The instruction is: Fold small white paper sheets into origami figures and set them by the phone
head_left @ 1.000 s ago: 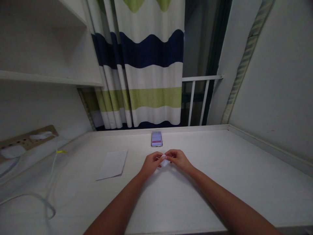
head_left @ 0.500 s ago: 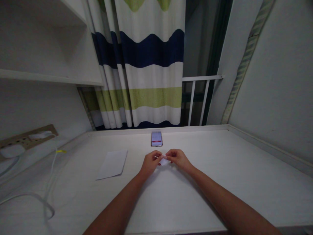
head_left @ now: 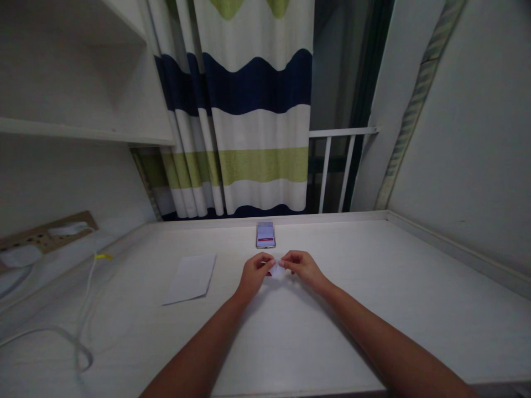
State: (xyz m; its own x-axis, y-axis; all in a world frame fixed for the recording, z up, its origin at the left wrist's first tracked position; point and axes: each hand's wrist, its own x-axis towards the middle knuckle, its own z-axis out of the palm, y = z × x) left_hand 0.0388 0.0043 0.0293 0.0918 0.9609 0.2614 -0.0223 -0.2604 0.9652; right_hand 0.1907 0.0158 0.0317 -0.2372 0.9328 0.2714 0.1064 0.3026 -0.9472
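Note:
A small folded piece of white paper (head_left: 277, 270) is pinched between my two hands, just above the white desk. My left hand (head_left: 256, 273) is closed on its left side, thumb and fingertips together. From the right, my right hand (head_left: 304, 266) grips the paper's upper edge in a pinch. Fingers cover part of the paper, so its exact folds cannot be made out. Just beyond my hands lies a phone (head_left: 265, 235) with its screen lit. Left of my left hand, sheets of white paper (head_left: 191, 279) lie flat on the desk.
The white desk (head_left: 398, 309) has a raised rim at the back and right. A power strip (head_left: 50, 236) with plugs is at the left wall, and a white cable (head_left: 83, 309) runs down onto the desk. Behind hangs a striped curtain (head_left: 261, 127) beside a white railing (head_left: 344, 132).
My hands have shifted very slightly and the small paper has tilted a little between the fingers. Both hands keep their hold; the phone and the sheets stay in place.

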